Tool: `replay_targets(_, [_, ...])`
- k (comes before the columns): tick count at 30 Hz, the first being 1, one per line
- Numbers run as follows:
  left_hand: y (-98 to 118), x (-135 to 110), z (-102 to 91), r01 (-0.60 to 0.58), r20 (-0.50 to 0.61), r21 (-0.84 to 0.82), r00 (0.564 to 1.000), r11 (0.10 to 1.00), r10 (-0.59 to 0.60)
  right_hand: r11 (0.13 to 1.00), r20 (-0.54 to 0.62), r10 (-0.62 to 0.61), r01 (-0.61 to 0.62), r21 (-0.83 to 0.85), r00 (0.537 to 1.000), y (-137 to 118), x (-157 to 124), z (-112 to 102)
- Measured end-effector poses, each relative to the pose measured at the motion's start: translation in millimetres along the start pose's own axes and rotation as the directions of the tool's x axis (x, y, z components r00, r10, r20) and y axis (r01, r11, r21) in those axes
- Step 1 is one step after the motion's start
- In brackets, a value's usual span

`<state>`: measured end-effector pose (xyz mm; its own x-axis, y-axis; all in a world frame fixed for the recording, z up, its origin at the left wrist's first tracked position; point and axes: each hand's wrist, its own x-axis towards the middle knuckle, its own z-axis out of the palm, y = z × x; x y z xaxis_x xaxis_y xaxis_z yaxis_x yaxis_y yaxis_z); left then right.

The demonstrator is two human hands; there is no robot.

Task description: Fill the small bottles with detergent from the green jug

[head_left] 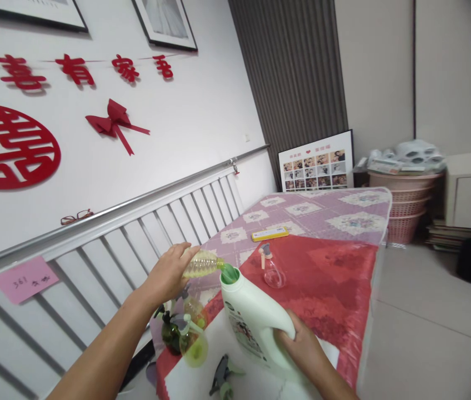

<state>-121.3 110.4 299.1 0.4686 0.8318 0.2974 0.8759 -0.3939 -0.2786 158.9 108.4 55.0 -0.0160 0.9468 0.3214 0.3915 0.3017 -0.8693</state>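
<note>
My left hand (173, 270) is closed around a clear yellowish ribbed bottle (203, 263), which lies nearly on its side with its neck at the open mouth of a large pale green jug (249, 316). The fingers of my right hand (302, 345) wrap the jug's handle, and the jug leans to the left. Below my left hand stand a dark green spray bottle (171, 335) and a yellow-green spray bottle (194, 349). A loose grey trigger sprayer head (221, 376) lies near the jug's base. Past the jug is a clear spray bottle (274, 272).
A red cloth (322, 278) and a white sheet (185, 383) cover part of the purple patterned tablecloth (302, 208). A yellow box (269, 234) lies further back. White railing (144, 244) runs along the left. Stacked pink baskets (406, 214) stand beyond the table.
</note>
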Motion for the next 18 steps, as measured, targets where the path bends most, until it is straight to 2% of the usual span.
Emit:
replay_targets(9, [-0.8,0.2,1.3,-0.007,-0.017,0.001,1.000,1.000,0.007,1.000,0.003,0.016,-0.016,0.014,1.000,-6.1,0.4,-2.6])
replay_targets(18, [-1.5,-0.6,1.3,-0.003,-0.010,0.001,1.000,1.000,0.003,0.999,-0.041,0.014,-0.012,0.039,0.999,-3.9,1.1,-0.9])
